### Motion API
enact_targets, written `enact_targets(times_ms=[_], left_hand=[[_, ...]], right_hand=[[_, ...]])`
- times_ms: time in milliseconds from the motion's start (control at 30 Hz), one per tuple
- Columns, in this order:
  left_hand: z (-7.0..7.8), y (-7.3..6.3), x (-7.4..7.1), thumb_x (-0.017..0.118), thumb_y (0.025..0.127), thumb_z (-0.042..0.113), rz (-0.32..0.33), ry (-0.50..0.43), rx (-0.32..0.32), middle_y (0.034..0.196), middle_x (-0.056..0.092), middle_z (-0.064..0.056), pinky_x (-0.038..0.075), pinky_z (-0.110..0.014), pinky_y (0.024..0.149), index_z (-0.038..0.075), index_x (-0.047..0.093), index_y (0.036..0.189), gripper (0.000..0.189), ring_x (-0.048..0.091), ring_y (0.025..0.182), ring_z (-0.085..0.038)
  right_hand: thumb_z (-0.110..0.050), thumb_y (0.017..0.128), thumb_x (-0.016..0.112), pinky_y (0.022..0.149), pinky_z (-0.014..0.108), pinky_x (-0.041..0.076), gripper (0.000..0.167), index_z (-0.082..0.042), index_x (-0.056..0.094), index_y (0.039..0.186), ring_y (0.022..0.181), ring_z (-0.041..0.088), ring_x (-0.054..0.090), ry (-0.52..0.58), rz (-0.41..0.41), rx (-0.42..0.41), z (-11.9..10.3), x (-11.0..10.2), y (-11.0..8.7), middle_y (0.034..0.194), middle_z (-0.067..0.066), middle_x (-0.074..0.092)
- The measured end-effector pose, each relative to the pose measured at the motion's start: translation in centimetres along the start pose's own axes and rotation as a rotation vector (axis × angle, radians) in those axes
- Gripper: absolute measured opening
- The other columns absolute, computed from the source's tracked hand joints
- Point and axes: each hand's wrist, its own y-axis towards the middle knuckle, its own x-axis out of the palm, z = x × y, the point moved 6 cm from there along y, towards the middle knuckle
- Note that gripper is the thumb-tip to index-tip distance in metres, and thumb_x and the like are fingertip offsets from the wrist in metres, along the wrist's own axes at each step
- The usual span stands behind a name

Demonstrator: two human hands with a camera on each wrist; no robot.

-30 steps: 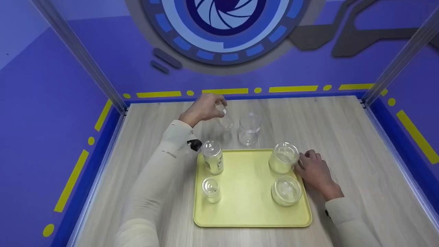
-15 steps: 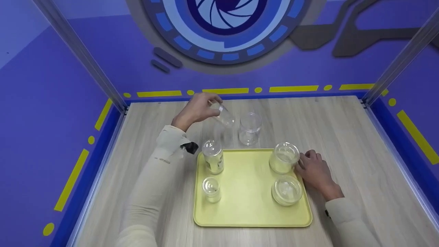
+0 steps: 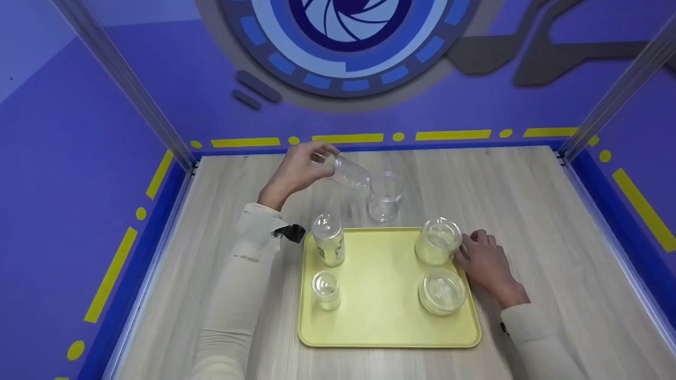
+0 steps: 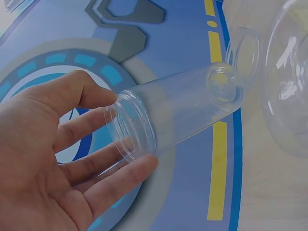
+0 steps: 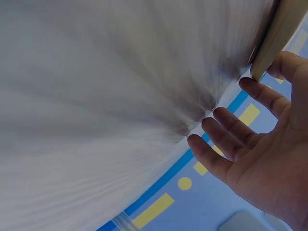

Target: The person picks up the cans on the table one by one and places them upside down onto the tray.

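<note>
In the head view my left hand [image 3: 296,171] holds a clear plastic jar [image 3: 351,173] above the table, behind the tray. The left wrist view shows thumb and fingers around the threaded neck of this tilted jar [image 4: 180,110], its base pointing away from the palm. That base is right at the upper part of another clear jar [image 3: 385,198], which stands upright on the wood. My right hand [image 3: 486,266] rests with loosely bent fingers at the right edge of a yellow tray [image 3: 380,322]. Thumb and index fingertip of the right hand [image 5: 274,159] meet the tray's edge [image 5: 276,41].
Along the tray's left side stand a taller clear container with dark print [image 3: 330,243] and a small clear jar [image 3: 326,290]. On its right are two wider clear jars, a taller one [image 3: 437,243] and a low one [image 3: 442,293]. Blue walls [image 3: 169,89] enclose the wooden table [image 3: 237,179].
My left hand has shifted slightly left, and the jar in it has swung from steep to nearly sideways, its base moving right and up to the standing jar. The right hand stays put.
</note>
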Motion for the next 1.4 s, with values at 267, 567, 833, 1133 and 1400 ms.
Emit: enact_targets(times_ms=[267, 567, 833, 1133, 1400], left_hand=[[-0.8, -1.3, -0.2, 0.074, 0.094, 0.011, 0.085, -0.112, -0.003, 0.125, 0.072, -0.005, 0.057, -0.041, 0.094, 0.015, 0.075, 0.126, 0.032, 0.069, 0.112, -0.024], [-1.6, -2.5, 0.0, 0.075, 0.094, 0.01, 0.158, -0.227, 0.004, 0.121, 0.073, -0.006, 0.059, -0.041, 0.089, 0.01, 0.075, 0.126, 0.033, 0.071, 0.109, -0.026], [-1.7, -3.3, 0.6, 0.076, 0.094, 0.008, 0.214, -0.388, 0.013, 0.119, 0.073, -0.009, 0.063, -0.037, 0.08, 0.004, 0.074, 0.128, 0.034, 0.071, 0.105, -0.03], [-2.1, -4.1, 1.6, 0.07, 0.093, 0.003, 0.238, -0.524, 0.001, 0.118, 0.072, -0.014, 0.063, -0.039, 0.083, 0.002, 0.073, 0.126, 0.033, 0.072, 0.104, -0.029], [-1.5, -4.8, 2.0, 0.07, 0.094, 0.0, 0.252, -0.583, 0.013, 0.119, 0.07, -0.016, 0.063, -0.04, 0.082, -0.001, 0.072, 0.126, 0.032, 0.071, 0.106, -0.031]], right_hand=[[-0.029, 0.104, 0.064, 0.081, 0.072, 0.048, 0.04, 0.001, 0.064, 0.131, 0.111, 0.055, 0.053, 0.002, -0.008, -0.004, 0.0, 0.0, 0.0, 0.123, 0.034, 0.055], [-0.029, 0.104, 0.064, 0.08, 0.071, 0.049, 0.04, 0.0, 0.064, 0.131, 0.11, 0.054, 0.054, 0.006, -0.01, -0.007, 0.0, 0.1, -0.1, 0.122, 0.034, 0.055], [-0.027, 0.104, 0.063, 0.082, 0.071, 0.049, 0.038, 0.001, 0.063, 0.13, 0.112, 0.055, 0.054, -0.006, -0.013, 0.004, 0.1, 0.1, -0.1, 0.124, 0.034, 0.054], [-0.028, 0.103, 0.064, 0.08, 0.07, 0.049, 0.037, 0.0, 0.064, 0.127, 0.109, 0.054, 0.055, -0.01, -0.003, -0.004, 0.1, 0.2, 0.0, 0.121, 0.033, 0.055], [-0.027, 0.104, 0.065, 0.081, 0.071, 0.049, 0.036, 0.0, 0.064, 0.127, 0.109, 0.054, 0.054, -0.001, -0.007, -0.008, 0.1, 0.1, 0.1, 0.122, 0.034, 0.055]])
